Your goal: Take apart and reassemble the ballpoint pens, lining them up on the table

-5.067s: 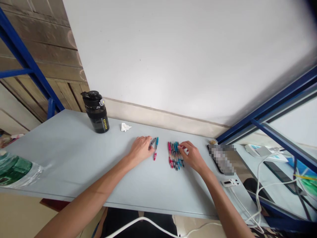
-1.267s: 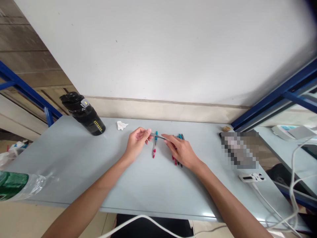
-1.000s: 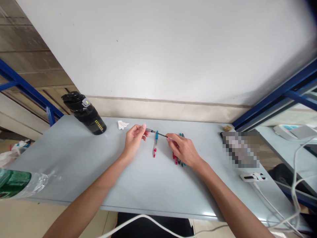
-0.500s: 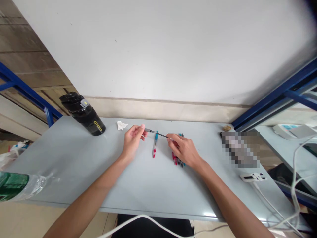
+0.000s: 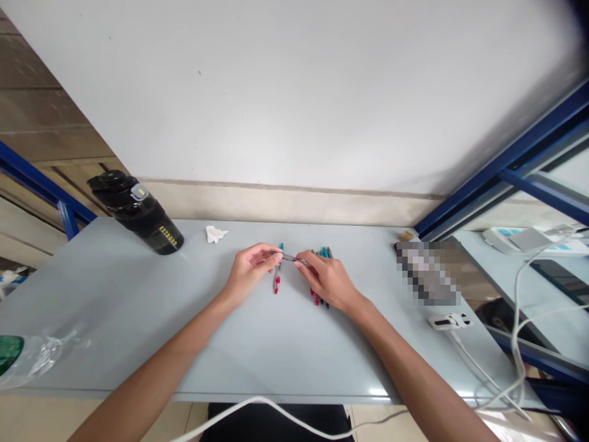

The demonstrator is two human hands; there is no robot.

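Note:
A slim pen with a dark grey section spans the gap between my two hands, above the table. My left hand pinches its left end between thumb and fingers. On the other end, my right hand is closed, its fingers hiding much of that part. Below the held pen lies a single pen with a red end and a blue-green tip. Under and behind my right hand rests a bunch of several pens, with red, blue-green and dark parts, partly covered by the hand.
A black bottle stands at the back left, near a crumpled white tissue. A clear bottle with green lies at the left edge. On the right are a blurred-out phone-like object, a white power strip and white cables.
My hands have come closer together. The thin dark rod that showed between them is now mostly out of sight, and the grey section meets my right fingertips. The view has shifted slightly right.

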